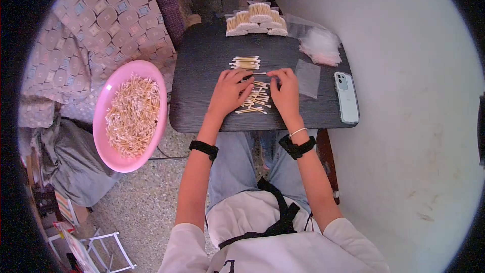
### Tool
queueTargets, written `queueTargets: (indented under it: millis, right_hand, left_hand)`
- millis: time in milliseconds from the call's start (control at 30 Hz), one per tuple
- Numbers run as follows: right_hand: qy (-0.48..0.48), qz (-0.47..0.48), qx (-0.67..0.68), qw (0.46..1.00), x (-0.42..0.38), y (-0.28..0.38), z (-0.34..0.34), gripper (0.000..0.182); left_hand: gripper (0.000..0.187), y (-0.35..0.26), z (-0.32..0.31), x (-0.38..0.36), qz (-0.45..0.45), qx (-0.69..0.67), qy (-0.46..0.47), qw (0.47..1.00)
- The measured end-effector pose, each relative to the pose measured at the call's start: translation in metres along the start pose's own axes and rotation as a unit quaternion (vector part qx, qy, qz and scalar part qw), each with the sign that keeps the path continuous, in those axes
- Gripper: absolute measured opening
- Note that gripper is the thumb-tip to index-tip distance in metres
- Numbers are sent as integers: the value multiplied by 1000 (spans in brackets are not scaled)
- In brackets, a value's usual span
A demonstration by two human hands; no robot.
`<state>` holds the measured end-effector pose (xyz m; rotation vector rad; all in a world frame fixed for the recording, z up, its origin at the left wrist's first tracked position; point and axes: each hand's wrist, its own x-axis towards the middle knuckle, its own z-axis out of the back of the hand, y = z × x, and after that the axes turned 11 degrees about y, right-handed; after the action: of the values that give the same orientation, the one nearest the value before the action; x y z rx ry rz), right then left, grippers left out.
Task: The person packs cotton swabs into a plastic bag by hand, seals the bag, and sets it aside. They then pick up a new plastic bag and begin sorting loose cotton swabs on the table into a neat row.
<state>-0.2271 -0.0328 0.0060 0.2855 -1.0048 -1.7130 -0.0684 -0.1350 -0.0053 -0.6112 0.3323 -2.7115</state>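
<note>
A single cotton swab point(259, 73) lies crosswise between my hands, below a neat row of cotton swabs point(245, 62). Its left end meets the fingertips of my left hand point(230, 92), which are closed on it. My right hand point(286, 93) has its index fingertip by the white right tip, with the thumb apart from it. Between my palms, nearer to me, is a looser pile of cotton swabs point(256, 99), partly hidden by my left fingers.
Bundled swab packs point(259, 12) are stacked at the black table's point(202, 55) back edge. Clear plastic bags point(321, 45), a flat bag point(308, 78) and a phone point(346, 97) lie to the right, near the wall point(404, 121). A pink basin point(99, 139) full of swabs stands left.
</note>
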Motion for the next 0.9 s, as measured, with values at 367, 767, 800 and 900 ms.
queueTargets:
  millis: [367, 767, 800, 900]
  right_hand:
    - [97, 27, -38, 994, 6, -3, -2, 15]
    - [96, 47, -78, 991, 7, 6, -6, 14]
    - [102, 40, -76, 991, 7, 7, -6, 15]
    - [107, 61, -98, 988, 8, 8, -7, 15]
  left_hand:
    - [25, -2, 0, -1, 39, 52, -32, 997]
    - [18, 1, -2, 1, 83, 47, -95, 991]
    - [17, 1, -1, 0, 90, 39, -108, 989]
    - [17, 2, 2, -1, 95, 12, -131, 987]
